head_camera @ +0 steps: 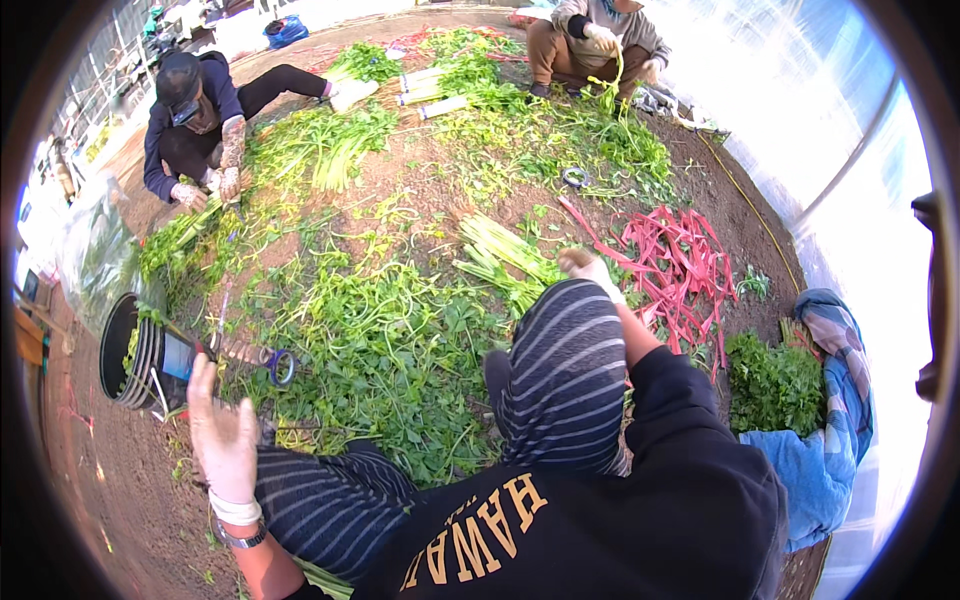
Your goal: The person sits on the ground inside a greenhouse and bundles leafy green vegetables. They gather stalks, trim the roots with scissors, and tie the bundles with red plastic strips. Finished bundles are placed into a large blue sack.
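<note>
My left hand (219,435), in a soiled pale glove with a watch at the wrist, is raised over my left thigh. Its thumb and fingers are apart and hold nothing. A black bucket (120,352) with leaves in it lies tipped just beyond that hand, and a roll of tape (282,367) is on the ground nearby. Past my bent right knee is my right hand (589,268), also gloved, close to a bunch of celery-like stalks (506,247); its fingers are too unclear to read. A tangle of red plastic ribbon (679,262) lies to its right.
Loose leaves and stems (375,337) cover the soil before me. One co-worker (191,120) bends over stalks at the left; another (600,45) handles stems at the back. A blue cloth (806,472) and a leafy bundle (776,382) lie right, by plastic sheeting (862,247).
</note>
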Available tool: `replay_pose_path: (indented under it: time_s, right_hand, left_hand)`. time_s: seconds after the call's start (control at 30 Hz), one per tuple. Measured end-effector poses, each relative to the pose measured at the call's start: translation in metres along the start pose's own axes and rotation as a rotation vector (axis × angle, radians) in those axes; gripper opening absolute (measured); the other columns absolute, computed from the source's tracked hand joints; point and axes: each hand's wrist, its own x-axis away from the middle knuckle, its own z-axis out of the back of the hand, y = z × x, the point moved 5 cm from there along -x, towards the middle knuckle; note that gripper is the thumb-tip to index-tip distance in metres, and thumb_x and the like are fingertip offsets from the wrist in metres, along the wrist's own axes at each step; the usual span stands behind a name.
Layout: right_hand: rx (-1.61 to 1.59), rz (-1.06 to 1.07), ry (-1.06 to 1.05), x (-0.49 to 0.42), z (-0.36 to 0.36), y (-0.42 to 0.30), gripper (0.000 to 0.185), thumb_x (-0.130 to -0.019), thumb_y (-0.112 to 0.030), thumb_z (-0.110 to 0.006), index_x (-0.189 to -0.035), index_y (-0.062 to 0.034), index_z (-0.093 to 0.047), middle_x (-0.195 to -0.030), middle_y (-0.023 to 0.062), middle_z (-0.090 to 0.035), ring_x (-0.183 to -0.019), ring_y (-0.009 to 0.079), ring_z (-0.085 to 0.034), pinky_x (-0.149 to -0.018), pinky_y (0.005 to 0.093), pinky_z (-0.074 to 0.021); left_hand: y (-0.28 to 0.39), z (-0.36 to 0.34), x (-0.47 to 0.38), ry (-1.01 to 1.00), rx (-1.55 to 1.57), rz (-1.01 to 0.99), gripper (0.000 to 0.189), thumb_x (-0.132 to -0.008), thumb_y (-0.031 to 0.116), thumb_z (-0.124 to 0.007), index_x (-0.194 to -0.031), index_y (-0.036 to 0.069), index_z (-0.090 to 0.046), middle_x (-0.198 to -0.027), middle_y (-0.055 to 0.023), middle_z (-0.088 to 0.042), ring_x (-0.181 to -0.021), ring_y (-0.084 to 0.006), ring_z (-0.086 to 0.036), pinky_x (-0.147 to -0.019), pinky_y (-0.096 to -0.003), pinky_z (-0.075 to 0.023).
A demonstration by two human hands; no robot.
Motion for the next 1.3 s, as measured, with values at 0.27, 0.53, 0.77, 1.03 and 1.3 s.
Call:
replay_pose_path:
  time_s: [0.27,0.53,0.77,1.03,1.3]
  right_hand:
    - [0.614,-0.130,-0.333,-0.108,-0.137,0.125,0.086,-0.078,-0.055,-0.064,-0.143,-0.0085,-0.031,-0.143,0.0163,-0.040,-0.131,0.0332,-0.038,-0.106,0.0417,-0.0325]
    - [0.889,-0.352,-0.064,-0.181,-0.153,0.217,0.094,-0.072,-0.067,-0.063,-0.141,-0.0117,-0.032,-0.144,0.0130,-0.037,-0.129,0.0316,-0.040,-0.106,0.0506,-0.0290]
    - [0.685,-0.141,-0.201,-0.099,-0.193,0.172,0.077,-0.071,-0.047,-0.074,-0.133,-0.0121,-0.044,-0.110,0.0172,-0.060,-0.095,0.0324,-0.061,-0.083,0.0396,-0.0498]
    - [0.689,-0.141,-0.454,-0.057,-0.243,0.097,0.083,-0.075,-0.040,-0.071,-0.141,-0.0098,-0.032,-0.137,0.0161,-0.043,-0.126,0.0334,-0.042,-0.107,0.0478,-0.0296]
    - [0.355,-0.480,-0.369,0.074,-0.122,0.003,0.059,-0.082,-0.028,-0.063,-0.134,-0.0089,-0.042,-0.132,0.0152,-0.049,-0.124,0.0319,-0.045,-0.107,0.0438,-0.0311]
  left_hand:
    - [-0.013,-0.110,-0.025,-0.543,-0.127,0.036,0.061,-0.069,0.010,-0.072,-0.125,0.001,-0.049,-0.129,-0.0185,-0.052,-0.117,-0.0377,-0.050,-0.100,-0.0446,-0.0386]
    - [-0.086,-0.186,-0.058,-0.930,-0.092,0.190,0.050,-0.079,0.012,-0.069,-0.126,0.004,-0.051,-0.122,-0.0185,-0.057,-0.111,-0.0358,-0.054,-0.095,-0.0427,-0.0440]
    - [-0.085,-0.236,-0.065,-1.201,0.100,0.145,0.050,-0.081,0.022,-0.069,-0.124,0.003,-0.052,-0.114,-0.0186,-0.059,-0.099,-0.0355,-0.059,-0.086,-0.0427,-0.0474]
    - [-0.044,-0.251,-0.030,-1.487,0.248,0.127,0.048,-0.079,0.022,-0.069,-0.120,0.003,-0.054,-0.104,-0.0135,-0.064,-0.093,-0.0294,-0.062,-0.080,-0.0373,-0.0503]
    - [-0.019,-0.257,0.042,-1.835,0.016,0.228,0.044,-0.075,0.028,-0.067,-0.111,0.003,-0.060,-0.086,-0.0075,-0.067,-0.080,-0.0275,-0.065,-0.069,-0.0383,-0.0518]
